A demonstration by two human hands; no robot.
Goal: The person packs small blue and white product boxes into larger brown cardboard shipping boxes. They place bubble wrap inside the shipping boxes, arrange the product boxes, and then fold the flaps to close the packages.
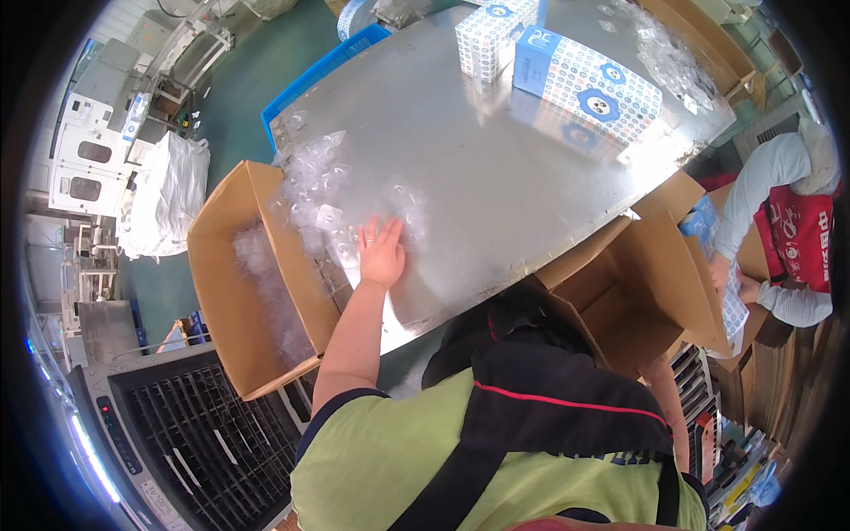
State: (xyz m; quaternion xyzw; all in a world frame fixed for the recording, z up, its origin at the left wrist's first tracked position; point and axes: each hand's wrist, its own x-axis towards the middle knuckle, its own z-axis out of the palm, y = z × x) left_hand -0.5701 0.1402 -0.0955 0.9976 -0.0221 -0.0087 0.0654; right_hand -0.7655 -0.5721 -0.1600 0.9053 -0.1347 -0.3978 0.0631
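My left hand lies on the metal tabletop near its left edge, fingers apart, among small clear plastic pieces. More of these pieces fill part of an open cardboard box against the table's left side. My right arm reaches down at the right, and my right hand shows only partly at the underside of an open, apparently empty cardboard carton; its fingers are hidden. Two printed white-and-blue packages stand on the table's far side.
A co-worker's hands hold a similar package at a carton on the right. A blue plastic crate adjoins the table's far left edge. More clear pieces lie at the far right. A grilled machine stands lower left.
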